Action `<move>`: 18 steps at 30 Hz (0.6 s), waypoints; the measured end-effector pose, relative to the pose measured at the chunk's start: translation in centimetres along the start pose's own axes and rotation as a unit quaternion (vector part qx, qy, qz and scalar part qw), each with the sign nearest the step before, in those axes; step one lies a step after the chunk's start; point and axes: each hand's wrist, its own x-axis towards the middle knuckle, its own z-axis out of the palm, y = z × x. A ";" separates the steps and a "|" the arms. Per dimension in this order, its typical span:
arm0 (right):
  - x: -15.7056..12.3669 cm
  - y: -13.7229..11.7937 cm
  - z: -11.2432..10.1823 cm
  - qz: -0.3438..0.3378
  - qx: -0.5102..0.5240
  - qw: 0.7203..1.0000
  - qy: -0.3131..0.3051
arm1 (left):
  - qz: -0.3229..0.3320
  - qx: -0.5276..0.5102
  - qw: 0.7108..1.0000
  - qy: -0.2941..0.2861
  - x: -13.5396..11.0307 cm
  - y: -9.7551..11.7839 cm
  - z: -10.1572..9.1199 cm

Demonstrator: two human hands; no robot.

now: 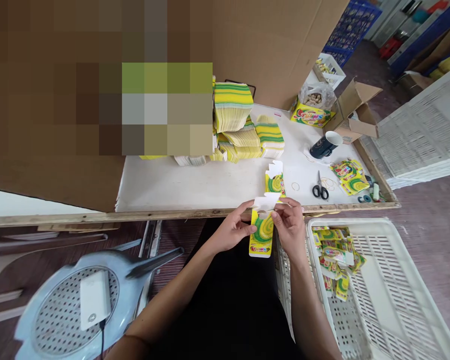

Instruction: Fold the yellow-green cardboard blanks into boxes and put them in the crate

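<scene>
Both my hands hold one small yellow and green carton [261, 235] with white flaps, just in front of the table's wooden edge. My left hand [232, 230] pinches its left side, fingers closed on it. Gripping the upper right corner by the flaps is my right hand [290, 225]. A second carton [275, 181] of the same print lies flat on the white table [195, 182] just beyond. Stacks of flat yellow and green blanks [234, 112] stand at the table's back.
A white slatted crate [390, 290] at my right holds several folded cartons [335, 257]. Scissors [320, 187], rubber bands, a dark mug [325, 145] and loose cartons [350, 176] lie on the table's right. Cardboard walls rise behind. A perforated stool with a white device [93, 300] stands lower left.
</scene>
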 end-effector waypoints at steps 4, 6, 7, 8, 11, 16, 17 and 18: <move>0.1 -0.5 -0.6 -0.055 -0.062 0.997 -0.008 | 0.024 0.043 0.998 0.025 0.1 0.0 -0.1; 0.2 -0.8 -1.0 -0.037 -0.069 0.996 -0.047 | 0.035 0.078 0.995 0.047 0.1 0.0 0.0; 0.2 -0.9 -1.0 -0.009 -0.072 0.995 -0.071 | 0.041 0.093 0.993 0.055 0.1 -0.1 0.1; 0.2 -0.9 -1.1 0.021 -0.078 0.992 -0.094 | 0.045 0.101 0.992 0.058 0.0 -0.2 0.2; 0.2 -0.7 -0.8 0.069 -0.119 0.985 -0.107 | 0.043 0.102 0.993 0.044 -0.1 -0.4 0.4; 0.1 -0.4 -0.3 0.059 -0.185 0.978 -0.083 | 0.027 0.075 0.996 0.026 0.0 -0.4 0.3; 0.0 -0.4 -0.3 0.058 -0.190 0.976 -0.084 | 0.025 0.068 0.997 0.031 0.0 -0.3 0.2; 0.0 -0.4 -0.2 0.058 -0.190 0.976 -0.086 | 0.022 0.061 0.997 0.038 0.0 -0.2 0.1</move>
